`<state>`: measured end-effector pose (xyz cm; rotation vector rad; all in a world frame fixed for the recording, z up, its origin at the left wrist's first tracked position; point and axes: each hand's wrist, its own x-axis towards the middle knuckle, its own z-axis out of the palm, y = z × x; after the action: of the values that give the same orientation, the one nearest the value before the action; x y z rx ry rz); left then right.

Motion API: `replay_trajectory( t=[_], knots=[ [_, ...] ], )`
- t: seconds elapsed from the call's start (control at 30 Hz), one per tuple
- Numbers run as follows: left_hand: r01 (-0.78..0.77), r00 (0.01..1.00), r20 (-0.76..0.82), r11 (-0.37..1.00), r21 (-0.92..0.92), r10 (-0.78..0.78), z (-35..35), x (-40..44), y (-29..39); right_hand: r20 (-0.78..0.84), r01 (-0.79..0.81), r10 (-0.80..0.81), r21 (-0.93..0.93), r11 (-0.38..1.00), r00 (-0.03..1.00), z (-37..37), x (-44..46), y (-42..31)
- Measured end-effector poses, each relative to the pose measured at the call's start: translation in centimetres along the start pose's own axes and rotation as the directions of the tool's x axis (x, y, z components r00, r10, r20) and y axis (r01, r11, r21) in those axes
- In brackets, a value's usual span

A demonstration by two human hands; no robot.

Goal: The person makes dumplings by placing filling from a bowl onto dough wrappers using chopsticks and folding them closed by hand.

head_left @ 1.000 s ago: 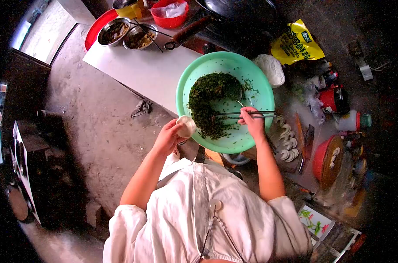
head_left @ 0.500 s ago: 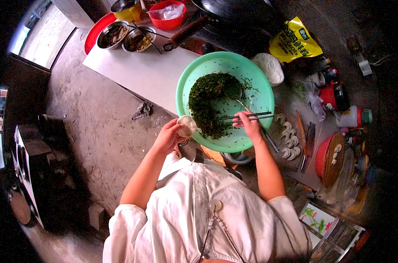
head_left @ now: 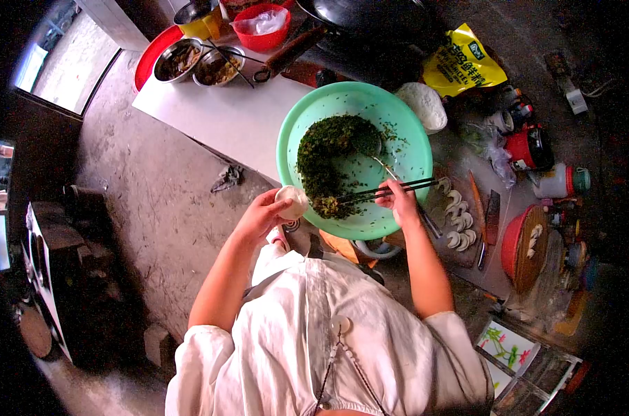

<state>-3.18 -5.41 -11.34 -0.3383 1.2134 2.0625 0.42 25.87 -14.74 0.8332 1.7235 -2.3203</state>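
My left hand (head_left: 266, 210) pinches a round, pale dumpling wrapper (head_left: 293, 202) by its edge, at the left rim of a green basin (head_left: 413, 139). Dark green chopped filling (head_left: 321, 149) is heaped along the basin's left side. In my right hand (head_left: 399, 202) is a pair of dark chopsticks (head_left: 370, 195), held over the basin with the tips at a small lump of filling (head_left: 326, 206) close to the wrapper. A metal spoon (head_left: 386, 168) rests in the basin, its handle passing under my right hand and over the rim.
Several folded dumplings (head_left: 458, 222) lie right of the basin, beside a knife (head_left: 491, 222). More sit on a round board (head_left: 523, 243) over a red bowl. A bag of white flour (head_left: 425, 107) and a yellow packet (head_left: 465, 62) stand behind. Two metal bowls (head_left: 219, 67) are back left.
The chopstick tips have shifted left and down toward the wrapper, and a lump of filling now shows at them. My left hand stays nearly in place with the wrapper.
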Motion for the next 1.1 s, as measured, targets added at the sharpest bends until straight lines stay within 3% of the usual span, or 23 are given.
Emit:
replay_trajectory(
  t=[0.27,0.43,0.5,0.57,0.6,0.63,0.7,0.73,0.77,0.8,0.83,0.87,0.9,0.97,1.03,1.1],
  knots=[
    [0.063,0.995,0.068,0.978,0.197,-0.077,1.5,0.1,1.1,-0.093,0.030,-0.016,0.150,0.988,0.995,-0.4,-1.7,-1.0],
    [0.120,0.991,0.049,0.991,0.067,-0.124,4.1,2.1,-0.9,-0.210,0.235,-0.202,0.144,0.961,0.956,1.2,-4.5,-2.2],
    [0.146,0.984,0.093,0.988,0.048,-0.150,6.1,2.0,-0.7,-0.265,0.301,-0.273,0.071,0.951,0.925,1.8,-5.6,-2.4],
    [0.055,0.983,0.168,0.990,0.131,-0.077,6.4,3.1,-1.9,-0.250,0.376,-0.370,-0.024,0.926,0.895,3.0,-7.5,-3.0],
    [0.100,0.987,0.128,0.995,0.022,-0.102,6.7,3.5,-2.2,-0.234,0.444,-0.455,-0.105,0.890,0.859,3.6,-8.3,-3.0],
    [0.139,0.987,0.092,0.986,-0.088,-0.131,7.2,3.7,-2.3,-0.155,0.539,-0.562,-0.168,0.825,0.812,3.9,-9.1,-2.8],
    [0.151,0.986,0.088,0.982,-0.115,-0.141,6.4,5.2,-3.6,0.024,0.654,-0.690,-0.343,0.674,0.724,4.3,-10.5,-2.5],
    [-0.198,0.953,0.275,0.950,0.240,0.129,3.7,7.9,-6.3,0.171,0.710,-0.741,-0.488,0.509,0.649,3.9,-10.6,-2.4],
    [-0.377,0.889,0.406,0.842,0.385,0.212,3.6,8.3,-6.6,0.265,0.700,-0.715,-0.579,0.418,0.647,3.9,-11.5,-2.9],
    [-0.556,0.800,0.526,0.684,0.471,0.288,3.5,8.7,-6.8,0.382,0.787,-0.768,-0.567,0.246,0.515,3.9,-11.6,-3.0],
    [-0.235,0.936,0.314,0.946,0.223,0.158,5.6,7.0,-4.7,0.494,0.846,-0.787,-0.530,0.064,0.370,3.9,-11.5,-3.1],
    [0.094,0.985,0.156,0.987,-0.130,-0.073,7.0,5.7,-3.0,0.588,0.875,-0.749,-0.483,-0.022,0.306,3.4,-11.4,-2.7],
    [0.093,0.985,0.157,0.987,-0.128,-0.073,7.4,5.1,-2.1,0.587,0.875,-0.750,-0.484,-0.023,0.305,3.5,-11.6,-2.7],
    [0.248,0.957,0.231,0.913,-0.325,-0.178,7.5,4.4,-0.9,0.714,0.862,-0.652,-0.475,-0.180,0.257,3.8,-12.1,-2.9],
    [0.250,0.960,0.207,0.909,-0.333,-0.188,7.4,4.7,-0.9,0.731,0.863,-0.637,-0.463,-0.200,0.245,3.3,-12.1,-2.4],
    [0.288,0.940,0.290,0.875,-0.390,-0.180,6.4,5.3,-1.2,0.729,0.869,-0.654,-0.441,-0.225,0.201,3.2,-12.1,-2.1]
  ],
)
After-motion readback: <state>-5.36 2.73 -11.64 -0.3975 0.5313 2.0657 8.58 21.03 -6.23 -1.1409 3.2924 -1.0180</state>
